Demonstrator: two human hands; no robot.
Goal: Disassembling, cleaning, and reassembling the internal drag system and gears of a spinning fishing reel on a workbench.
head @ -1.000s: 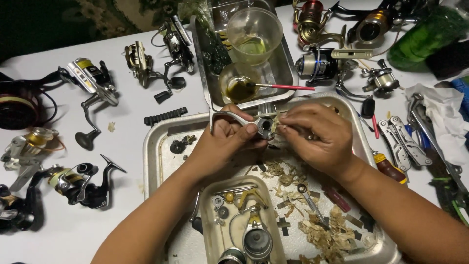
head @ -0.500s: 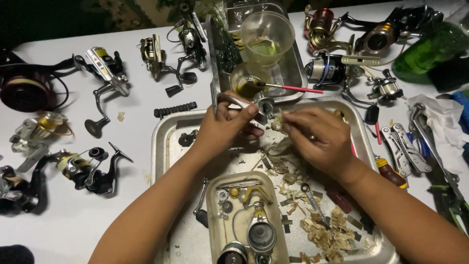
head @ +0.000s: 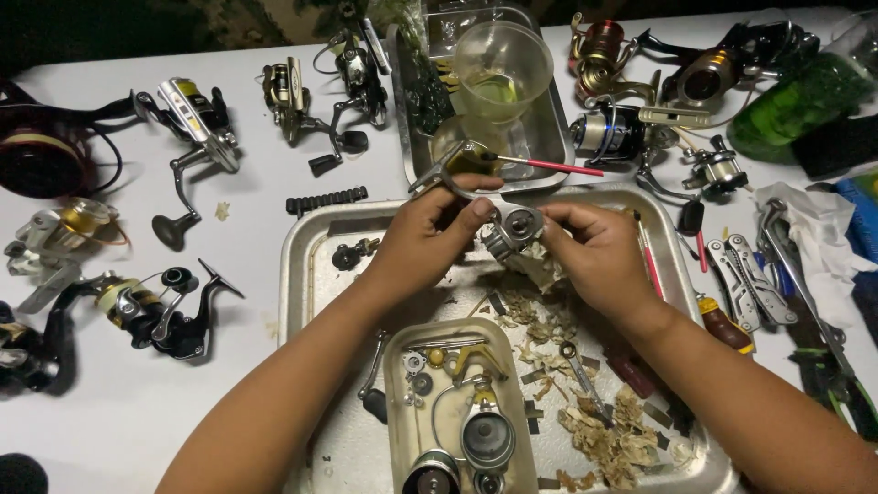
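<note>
Silver tray (head: 302,247), red-handled brush (head: 549,166), green bottle (head: 791,105), white table (head: 110,430).

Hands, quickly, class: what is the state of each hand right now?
Left hand: closed on the metal reel part, held above the large tray.
Right hand: fingers pinching the same reel part from the other side.

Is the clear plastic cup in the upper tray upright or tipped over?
Upright: the clear plastic cup stands in the upper metal tray, its open rim facing up, with a little yellowish liquid at the bottom.
</note>
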